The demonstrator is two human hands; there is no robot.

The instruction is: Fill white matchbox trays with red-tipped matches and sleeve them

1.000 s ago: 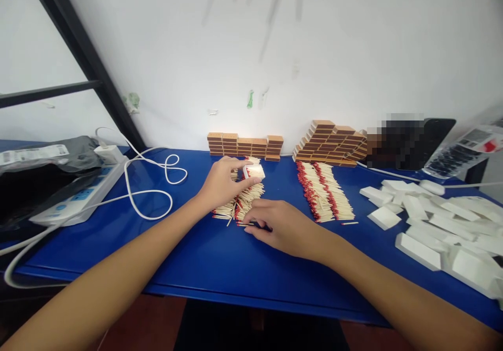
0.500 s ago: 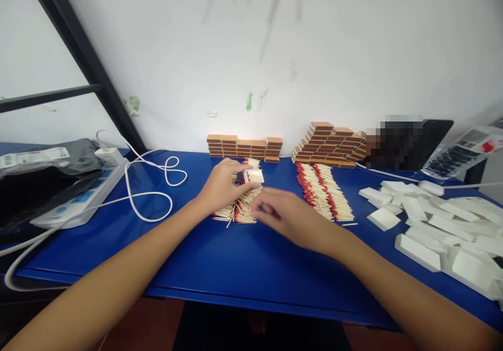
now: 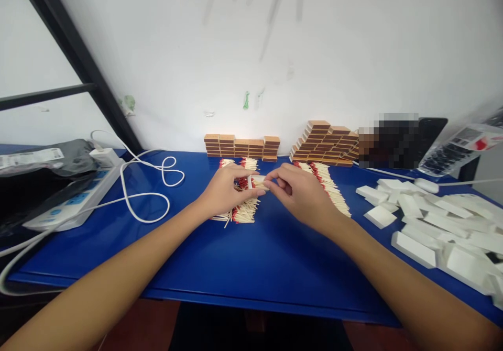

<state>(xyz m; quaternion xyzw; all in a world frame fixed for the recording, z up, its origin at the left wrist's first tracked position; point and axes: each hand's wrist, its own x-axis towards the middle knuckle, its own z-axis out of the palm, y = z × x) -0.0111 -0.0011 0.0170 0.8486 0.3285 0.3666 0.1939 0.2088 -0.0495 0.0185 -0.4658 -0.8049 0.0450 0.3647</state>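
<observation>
Thumb and fingers of my left hand (image 3: 220,194) grip a small white matchbox tray (image 3: 256,177) above a spread of red-headed matches (image 3: 245,214). My right hand (image 3: 302,193) is closed in a pinch at the tray's right end, on a few pale matchsticks (image 3: 260,184) that lie at the tray's opening. How many it pinches is too small to tell. Part of the left spread is hidden under my left hand. A second bank of matches (image 3: 334,189) lies beyond my right hand, partly covered by it.
Brown matchboxes (image 3: 241,146) stand stacked by the wall, with a taller stack (image 3: 328,144) to their right. Loose white trays (image 3: 440,225) are heaped at right, near a plastic bottle (image 3: 451,149). A power strip (image 3: 74,196) and white cable (image 3: 147,217) lie at left.
My right hand has moved up from the near edge of the matches to the tray, where matchsticks now show at its fingertips. My left hand still holds the tray, now slightly lower.
</observation>
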